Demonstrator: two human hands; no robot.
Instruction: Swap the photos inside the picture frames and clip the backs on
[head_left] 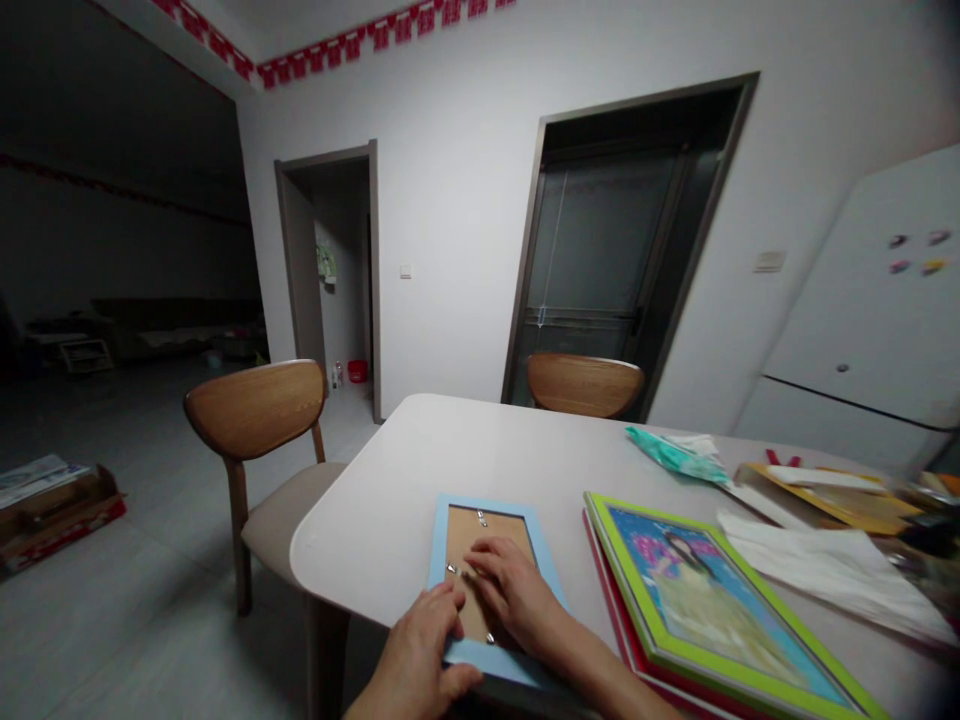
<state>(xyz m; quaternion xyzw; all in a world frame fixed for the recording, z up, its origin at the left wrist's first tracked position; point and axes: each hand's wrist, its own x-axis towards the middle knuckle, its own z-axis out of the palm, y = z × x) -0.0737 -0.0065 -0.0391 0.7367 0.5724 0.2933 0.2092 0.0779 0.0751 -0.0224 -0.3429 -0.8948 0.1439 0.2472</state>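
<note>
A light-blue picture frame lies face down on the white table, its brown backing board up. Small metal clips show along the edges of the board. My left hand grips the frame's near left corner, fingers curled over the left side and thumb on the near edge. Over the middle of the backing, my right hand has its fingers bent and drawn together, tips close to a metal clip on the left side. Whatever sits under those fingertips is hidden.
Right of the frame lies a stack with a green-framed picture on top. Beyond it are a teal packet, white paper and a yellow envelope. Wooden chairs stand at the table. A cardboard box is on the floor.
</note>
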